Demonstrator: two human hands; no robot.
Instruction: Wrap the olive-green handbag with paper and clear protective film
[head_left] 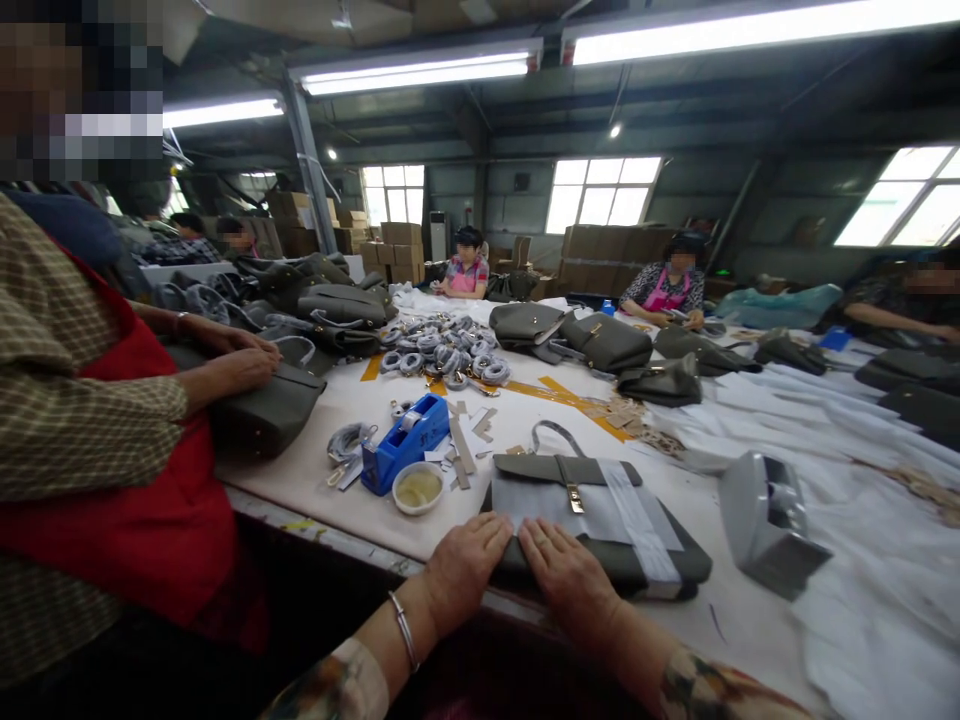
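Note:
A dark olive handbag [679, 555] lies on the table before me, its thin handle [556, 430] standing up behind the flap. A pale protective sheet [525, 505] covers part of its front, and a whitish tape strip [631, 522] crosses the right side. The gold clasp [575, 498] shows at the middle. My left hand [466, 560] rests at the bag's left edge, fingers stretched out. Beside it, my right hand [566, 572] lies flat on the bag's near left part, fingers extended. Neither hand grips anything visible.
A blue tape dispenser [405, 440], a small bowl [418, 490] and card scraps [461, 445] lie to the left. A grey dispenser [769, 530] stands right. Wrapped straps [446, 345] are heaped behind. At left, a co-worker in a red apron [180, 480] handles another bag [270, 405].

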